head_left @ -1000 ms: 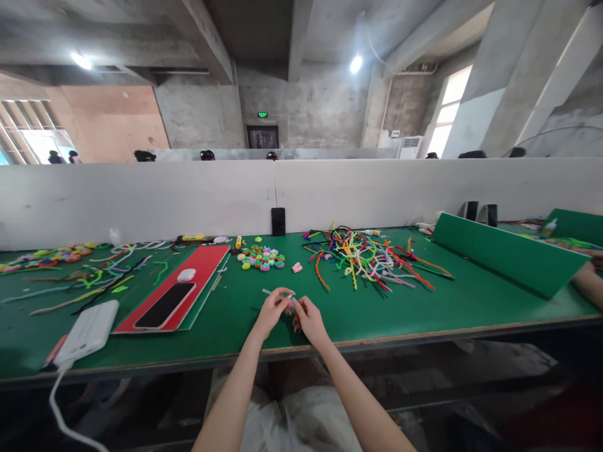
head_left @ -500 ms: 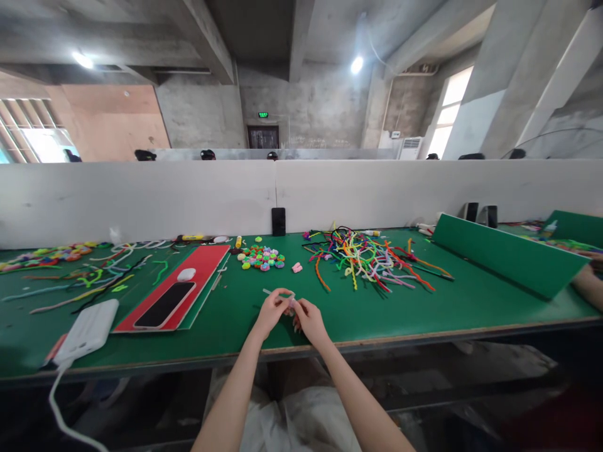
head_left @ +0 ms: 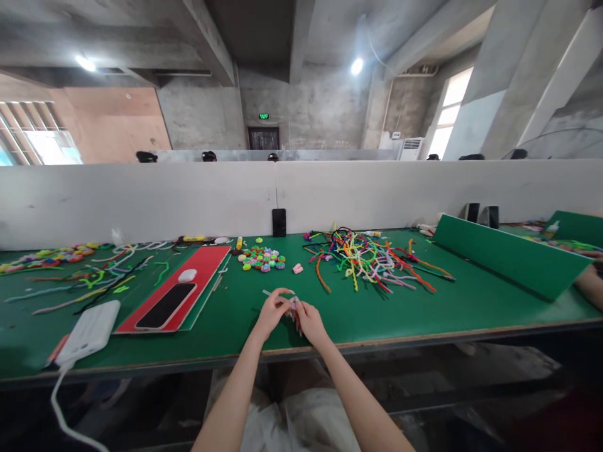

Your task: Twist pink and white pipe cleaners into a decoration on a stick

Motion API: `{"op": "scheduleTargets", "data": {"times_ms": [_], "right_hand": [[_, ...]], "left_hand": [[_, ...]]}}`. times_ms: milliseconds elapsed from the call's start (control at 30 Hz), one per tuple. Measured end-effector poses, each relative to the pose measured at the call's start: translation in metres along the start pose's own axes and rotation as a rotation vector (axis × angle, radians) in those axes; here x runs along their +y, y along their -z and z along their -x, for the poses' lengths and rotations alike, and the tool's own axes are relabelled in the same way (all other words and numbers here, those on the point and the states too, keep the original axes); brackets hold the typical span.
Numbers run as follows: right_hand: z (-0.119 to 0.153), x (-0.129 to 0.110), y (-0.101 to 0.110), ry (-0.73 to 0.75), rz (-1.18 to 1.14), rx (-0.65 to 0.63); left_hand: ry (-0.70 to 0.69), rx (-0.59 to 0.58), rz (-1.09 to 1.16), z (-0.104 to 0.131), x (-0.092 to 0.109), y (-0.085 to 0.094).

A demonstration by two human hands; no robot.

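Close together above the table's front part, my left hand (head_left: 271,315) and my right hand (head_left: 310,321) both pinch a pale pipe cleaner (head_left: 266,292). One end of it sticks out past my left hand to the upper left. Between the fingertips is a small whitish-lilac bunched part, mostly hidden by the fingers. Just beyond the hands lies a small pink fuzzy piece (head_left: 297,269). Farther left is a cluster of small multicoloured fuzzy balls (head_left: 264,258). To the right spreads a tangled heap of coloured pipe cleaners (head_left: 362,257).
On the left, a red folder (head_left: 207,267) carries a phone (head_left: 166,306) and a white case (head_left: 187,275). A white power bank (head_left: 92,329) with a cable sits beside it. A green board (head_left: 509,257) stands at right, near another person's arm (head_left: 591,285). A white partition (head_left: 211,194) runs behind.
Both hands stay in nearly the same place, pinching the pale pipe cleaner. The right-hand fingers have shifted slightly around the bunched part. The whole view has dropped a little.
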State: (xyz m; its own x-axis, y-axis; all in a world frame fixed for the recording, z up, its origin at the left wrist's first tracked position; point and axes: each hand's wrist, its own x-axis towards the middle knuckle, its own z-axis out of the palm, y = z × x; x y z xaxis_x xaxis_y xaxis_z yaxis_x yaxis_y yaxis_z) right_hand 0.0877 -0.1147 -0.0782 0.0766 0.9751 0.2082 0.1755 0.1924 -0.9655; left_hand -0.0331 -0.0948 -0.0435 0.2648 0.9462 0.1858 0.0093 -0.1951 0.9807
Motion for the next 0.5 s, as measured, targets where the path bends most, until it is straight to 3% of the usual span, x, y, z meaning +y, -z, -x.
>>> {"op": "scheduleTargets", "data": {"times_ms": [300, 500], "right_hand": [[0.0032, -0.0072, 0.0006, 0.041, 0.037, -0.041], [0.0034, -0.0059, 0.0002, 0.073, 0.080, 0.006]], "left_hand": [[0.030, -0.013, 0.012, -0.0008, -0.0031, 0.0011], [0.037, -0.033, 0.025, -0.0008, -0.0027, 0.0007]]}}
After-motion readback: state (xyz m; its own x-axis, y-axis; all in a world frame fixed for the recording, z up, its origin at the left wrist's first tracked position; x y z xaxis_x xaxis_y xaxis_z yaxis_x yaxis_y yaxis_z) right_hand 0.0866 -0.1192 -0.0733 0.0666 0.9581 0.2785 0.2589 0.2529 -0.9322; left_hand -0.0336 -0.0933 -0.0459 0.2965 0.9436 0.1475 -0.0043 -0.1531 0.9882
